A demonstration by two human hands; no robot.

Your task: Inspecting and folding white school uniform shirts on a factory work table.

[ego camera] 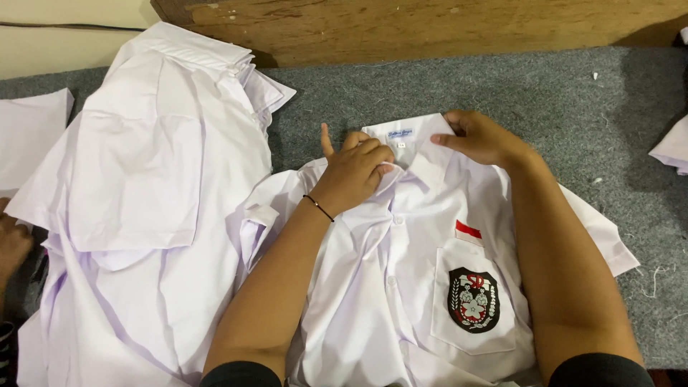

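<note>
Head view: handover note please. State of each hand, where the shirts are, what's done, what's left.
Left hand: fingers curled on the left side of the collar of the white shirt, pinching the fabric.
Right hand: resting flat on the collar's right side, thumb at its edge.
The shirt lies face up on the grey felt surface, buttoned down the front; chest pocket with crest badge and small red-and-white patch showing.
Pile of white shirts lies to the left, loosely stacked.
Done: shirt laid out, front closed.
Left: collar not yet lying flat; sleeves spread out, body unfolded.
</note>
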